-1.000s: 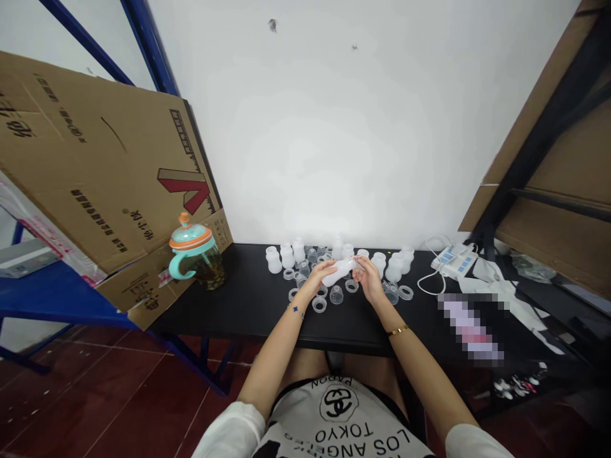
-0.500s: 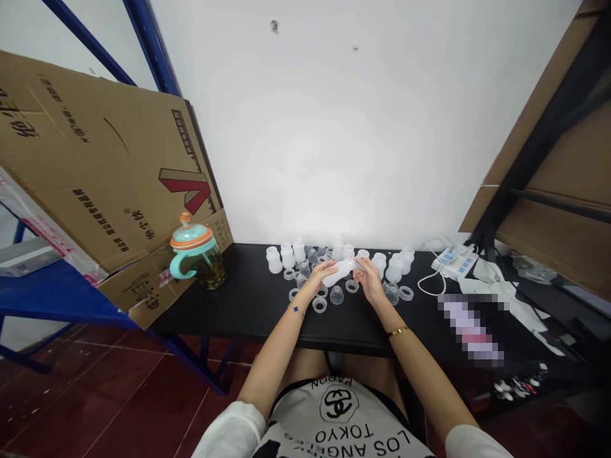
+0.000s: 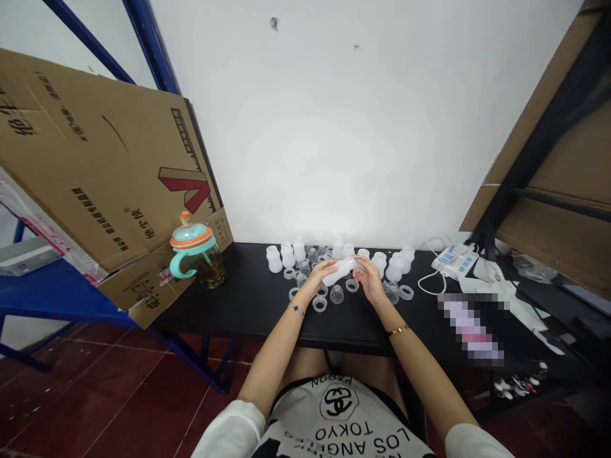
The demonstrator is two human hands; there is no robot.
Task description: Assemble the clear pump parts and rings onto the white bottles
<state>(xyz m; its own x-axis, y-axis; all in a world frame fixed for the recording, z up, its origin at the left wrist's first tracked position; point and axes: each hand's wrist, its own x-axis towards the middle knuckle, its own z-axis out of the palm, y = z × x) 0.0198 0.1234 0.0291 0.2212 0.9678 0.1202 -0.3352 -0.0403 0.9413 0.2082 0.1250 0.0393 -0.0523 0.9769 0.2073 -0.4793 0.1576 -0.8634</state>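
Observation:
A white baby bottle point(image 3: 335, 273) lies tilted between my hands, just above the table. My left hand point(image 3: 315, 278) is closed round its base end. At its neck, on the right, the fingers of my right hand point(image 3: 369, 278) pinch a clear top piece point(image 3: 352, 263), whose exact shape is partly hidden. Just in front of the bottle are a clear dome cap point(image 3: 337, 294) and a clear ring point(image 3: 319, 305). Behind my hands stand several more white bottles point(image 3: 273, 261), with clear caps and rings scattered among them.
On the left, a teal-lidded jug point(image 3: 198, 254) stands by a large cardboard box point(image 3: 105, 172). To the right lie a white power strip point(image 3: 454, 261) with its cable and some white sheeting point(image 3: 506, 289). The white wall point(image 3: 334, 127) bounds the black table point(image 3: 258, 312) at the back.
Almost nothing differs. Both hands keep the bottle in the same place, and the fingers of my right hand shift very slightly at its neck.

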